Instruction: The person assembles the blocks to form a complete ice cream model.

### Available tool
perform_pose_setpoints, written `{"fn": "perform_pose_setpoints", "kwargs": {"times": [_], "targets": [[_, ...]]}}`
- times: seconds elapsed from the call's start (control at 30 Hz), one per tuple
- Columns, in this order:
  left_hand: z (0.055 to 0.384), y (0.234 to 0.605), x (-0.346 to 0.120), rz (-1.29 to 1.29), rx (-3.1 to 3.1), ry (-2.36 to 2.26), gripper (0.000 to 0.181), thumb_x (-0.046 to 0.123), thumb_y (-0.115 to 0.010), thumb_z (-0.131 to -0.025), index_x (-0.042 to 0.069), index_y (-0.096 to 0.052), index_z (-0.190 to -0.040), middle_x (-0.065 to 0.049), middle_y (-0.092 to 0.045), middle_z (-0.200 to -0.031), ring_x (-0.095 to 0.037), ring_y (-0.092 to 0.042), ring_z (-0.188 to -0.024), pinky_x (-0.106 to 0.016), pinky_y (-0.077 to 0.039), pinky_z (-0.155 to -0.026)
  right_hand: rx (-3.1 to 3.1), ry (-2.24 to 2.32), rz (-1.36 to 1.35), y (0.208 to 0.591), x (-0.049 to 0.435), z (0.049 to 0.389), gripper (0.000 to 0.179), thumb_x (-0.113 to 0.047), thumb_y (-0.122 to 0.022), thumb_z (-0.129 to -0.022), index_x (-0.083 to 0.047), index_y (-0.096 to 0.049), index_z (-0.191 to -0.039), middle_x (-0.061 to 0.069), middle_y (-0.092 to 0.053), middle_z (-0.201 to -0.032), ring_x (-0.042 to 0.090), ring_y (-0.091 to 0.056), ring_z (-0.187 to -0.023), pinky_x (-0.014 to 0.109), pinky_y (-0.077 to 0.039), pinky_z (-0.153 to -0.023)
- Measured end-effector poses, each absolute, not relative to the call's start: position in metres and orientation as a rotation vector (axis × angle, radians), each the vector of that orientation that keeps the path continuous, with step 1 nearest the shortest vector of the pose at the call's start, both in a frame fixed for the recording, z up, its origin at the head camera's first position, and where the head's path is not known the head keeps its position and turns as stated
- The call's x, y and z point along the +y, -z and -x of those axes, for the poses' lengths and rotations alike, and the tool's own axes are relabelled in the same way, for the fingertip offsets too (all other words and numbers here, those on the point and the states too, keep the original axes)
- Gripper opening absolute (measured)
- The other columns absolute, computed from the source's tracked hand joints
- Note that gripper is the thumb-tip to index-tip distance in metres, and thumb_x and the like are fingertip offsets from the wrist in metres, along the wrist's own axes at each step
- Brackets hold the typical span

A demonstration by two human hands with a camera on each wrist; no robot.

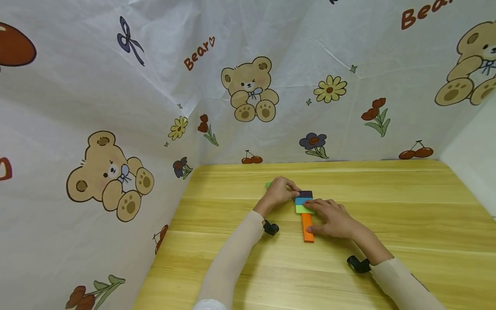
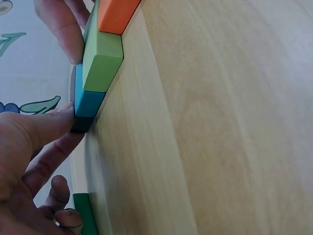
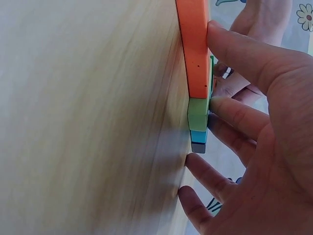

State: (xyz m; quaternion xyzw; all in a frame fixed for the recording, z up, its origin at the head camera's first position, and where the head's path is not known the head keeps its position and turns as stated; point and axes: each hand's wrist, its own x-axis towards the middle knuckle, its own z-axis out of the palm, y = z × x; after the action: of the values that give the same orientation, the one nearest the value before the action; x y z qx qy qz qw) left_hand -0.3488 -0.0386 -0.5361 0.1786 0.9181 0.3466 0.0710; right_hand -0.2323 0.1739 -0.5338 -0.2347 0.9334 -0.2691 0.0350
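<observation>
A row of flat blocks lies on the table: a dark block (image 1: 306, 193) at the far end, then a blue block (image 1: 302, 201), a light green block (image 1: 302, 210) and a long orange block (image 1: 307, 228) running toward me. My left hand (image 1: 277, 192) pinches the dark block between thumb and forefinger at its left side. From the right, my right hand (image 1: 335, 220) rests over the row, its thumb on the orange block and its front fingers on the light green and blue blocks. In the right wrist view its other fingertips (image 3: 195, 164) touch the table beyond the row.
Partly hidden behind my left hand is a green block (image 2: 86, 215). The wooden table (image 1: 407, 206) meets a printed cloth (image 1: 294, 116) at the back and left. Each wrist carries a small black camera (image 1: 358, 264).
</observation>
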Motion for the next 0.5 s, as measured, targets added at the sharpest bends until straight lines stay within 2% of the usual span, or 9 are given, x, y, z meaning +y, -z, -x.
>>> {"fn": "perform_pose_setpoints", "kwargs": {"times": [0.33, 0.5], "targets": [[0.3469, 0.5366, -0.0419, -0.559, 2.721, -1.066, 0.006, 0.028, -0.074, -0.089, 0.029, -0.080, -0.091, 0.018, -0.073, -0.096, -0.007, -0.064, -0.105, -0.032, -0.051, -0.097, 2.862, 0.845, 0.744, 0.5340, 0.1722, 0.2357, 0.074, -0.048, -0.078, -0.080, -0.022, -0.051, -0.143, 0.004, -0.049, -0.149, 0.031, -0.045, -0.127, 0.058, -0.034, -0.096], [0.3473, 0.5354, -0.0416, -0.579, 2.717, -1.070, 0.007, 0.027, -0.073, -0.089, 0.029, -0.079, -0.092, 0.016, -0.073, -0.099, -0.008, -0.064, -0.105, -0.032, -0.052, -0.096, 2.863, 0.822, 0.743, 0.5314, 0.1734, 0.2414, 0.089, -0.052, -0.079, -0.077, -0.020, -0.041, -0.151, 0.007, -0.039, -0.157, 0.038, -0.037, -0.135, 0.069, -0.030, -0.102]]}}
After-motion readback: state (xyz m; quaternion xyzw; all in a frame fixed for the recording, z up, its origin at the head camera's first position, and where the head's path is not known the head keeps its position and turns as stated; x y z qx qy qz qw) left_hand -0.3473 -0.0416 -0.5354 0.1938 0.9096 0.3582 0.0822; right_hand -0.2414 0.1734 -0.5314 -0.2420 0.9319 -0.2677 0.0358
